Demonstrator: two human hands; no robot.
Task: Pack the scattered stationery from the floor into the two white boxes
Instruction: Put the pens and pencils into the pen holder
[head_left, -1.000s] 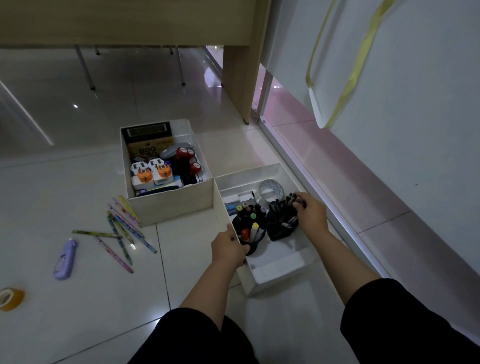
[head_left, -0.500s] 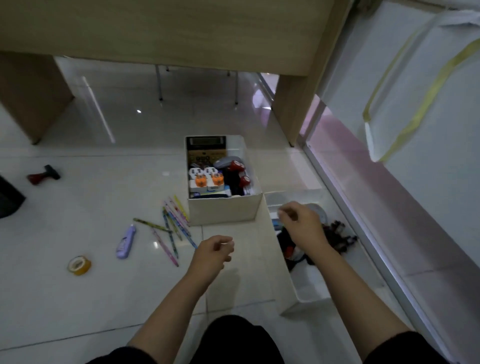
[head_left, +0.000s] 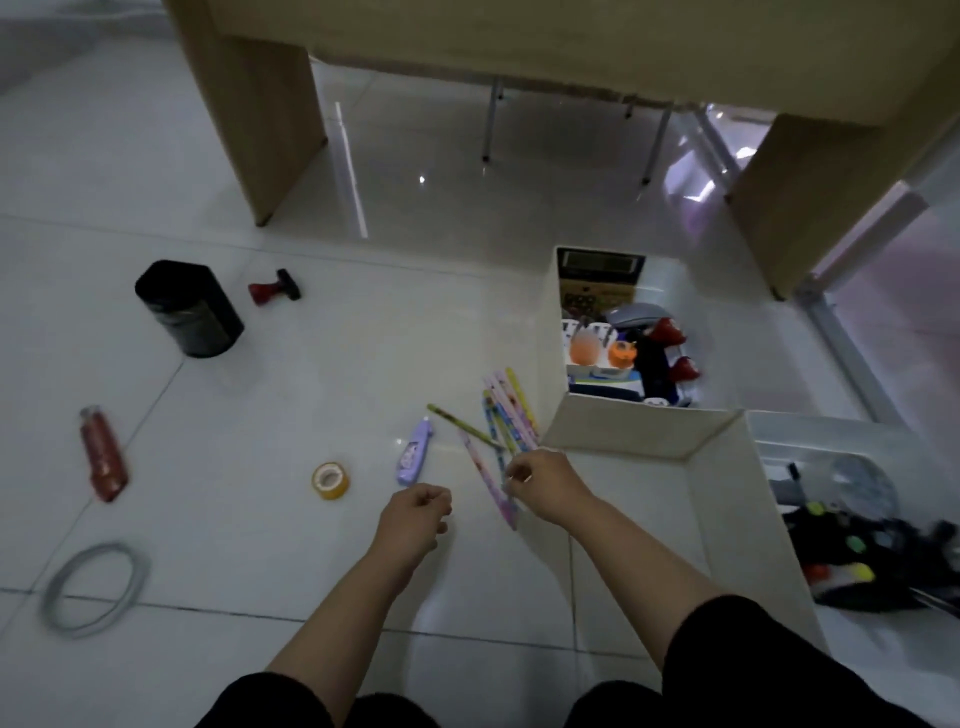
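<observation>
Several coloured pencils (head_left: 506, 410) lie fanned on the floor tiles beside the far white box (head_left: 623, 434), which holds a calculator, orange punches and red-capped items. The near white box (head_left: 727, 525) at the right holds black cups of markers. My right hand (head_left: 543, 486) hovers at the near ends of the pencils, fingers loosely curled, with a pink pencil (head_left: 483, 473) running under its fingertips. My left hand (head_left: 415, 519) hangs beside it, loosely curled and holding nothing. A purple correction tape (head_left: 413, 457) and a yellow tape roll (head_left: 330, 480) lie just left of the hands.
Farther left on the floor are a red utility knife (head_left: 104, 457), a grey coiled cable (head_left: 96, 587), a black cylinder (head_left: 189, 309) and a red-and-black stamp (head_left: 272, 291). A wooden desk leg (head_left: 260, 104) and another (head_left: 810, 197) stand behind, with a wall rail at the right.
Both hands left the near box and swung left. My right hand moved from over the box to the pencils. The view turned left, showing more scattered items.
</observation>
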